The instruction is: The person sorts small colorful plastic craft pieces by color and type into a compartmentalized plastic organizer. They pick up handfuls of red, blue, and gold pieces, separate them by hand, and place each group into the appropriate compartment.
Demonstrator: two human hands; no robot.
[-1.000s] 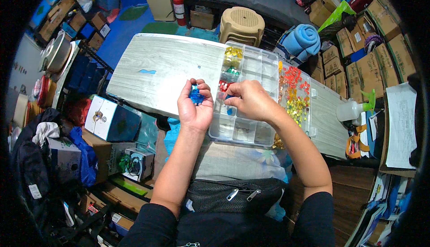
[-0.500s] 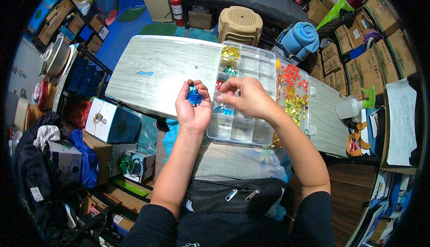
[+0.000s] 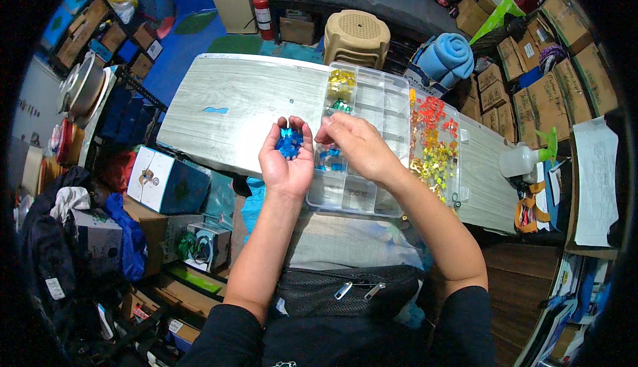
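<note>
Left hand sits cupped, palm up, at the near edge of the tabletop, and there is a small heap of blue pieces lying in it. The fingers are curled just enough to keep the pile from spilling, not clamped shut.

A second ago that same palm was lower and closer to the organiser's left wall; now it has lifted a little and the blue pile reads fuller and more spread across the palm.

Right hand has drifted too: it was out over the middle compartments, and now its fingertips are pinched together right beside the left thumb, just above the organiser. Whether a piece sits in that pinch I cannot tell; it is too small to make out.

More blue pieces lie in a compartment directly under the right hand. Yellow pieces and green pieces occupy the far-left cells, untouched.

To the right, a tray of red, orange and yellow bits lies alongside the organiser, touching it.

My read: the blue pieces are passing between compartment and palm, a few at a time, with plenty of blue left in the cell.
</note>
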